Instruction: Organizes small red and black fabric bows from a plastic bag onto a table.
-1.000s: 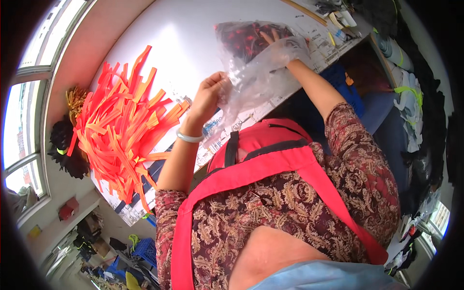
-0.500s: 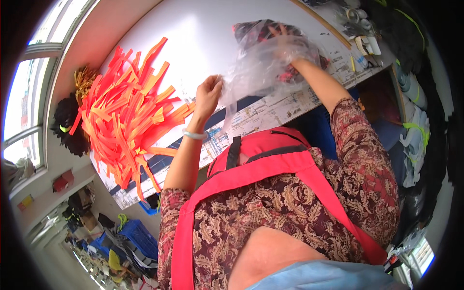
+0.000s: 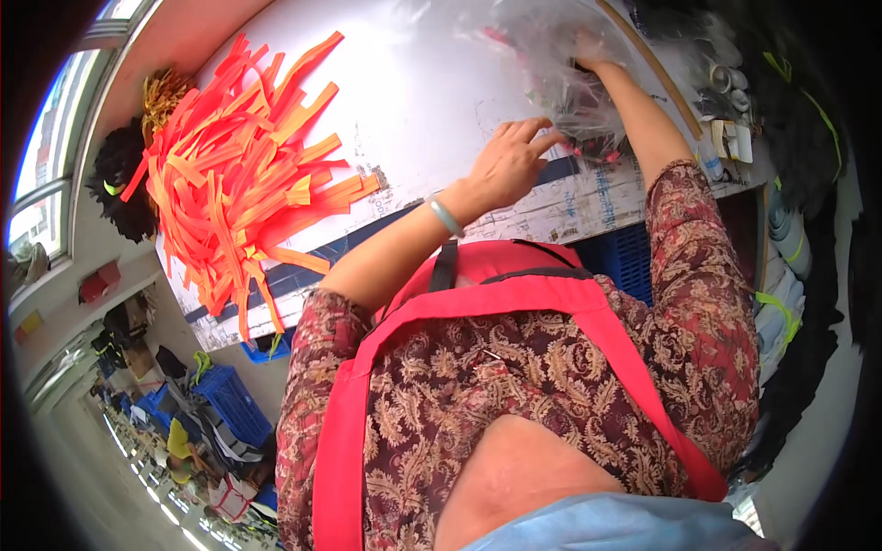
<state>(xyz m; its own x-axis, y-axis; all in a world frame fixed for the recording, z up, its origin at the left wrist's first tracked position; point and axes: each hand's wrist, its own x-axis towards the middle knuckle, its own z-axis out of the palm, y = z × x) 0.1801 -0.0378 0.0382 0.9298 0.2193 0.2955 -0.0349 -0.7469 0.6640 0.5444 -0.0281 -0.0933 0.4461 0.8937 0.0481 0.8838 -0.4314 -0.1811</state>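
Palm down, the left hand (image 3: 505,167) reaches right, loosely spread, near a clear bag (image 3: 574,96) far right on the table (image 3: 404,110), red-and-dark material (image 3: 597,147) inside; the right hand (image 3: 588,48) blurs against the bag, grip unclear.

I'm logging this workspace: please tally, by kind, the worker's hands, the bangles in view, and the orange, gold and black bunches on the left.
Hands (left hand, right hand): 2
Bangle: 1
Bunches (orange heap, gold bunch, black bunch): 3
Total: 6
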